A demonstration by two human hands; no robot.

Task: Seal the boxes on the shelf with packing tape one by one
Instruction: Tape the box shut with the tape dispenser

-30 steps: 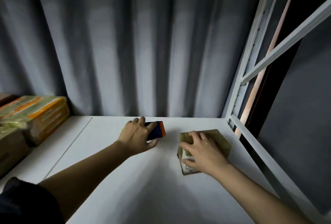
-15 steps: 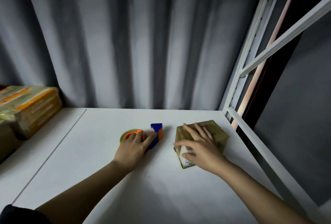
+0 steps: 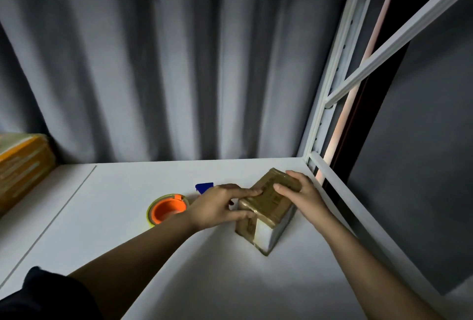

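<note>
My left hand [image 3: 215,207] and right hand [image 3: 307,197] clasped the box [image 3: 271,207] at lower right; seemingly light, stiff, tape-slick; best gripped by edges.

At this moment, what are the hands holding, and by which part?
Both hold the small box: the left hand pinches its top left edge, the right hand wraps its far right corner. The tape dispenser lies unheld on the shelf.
</note>
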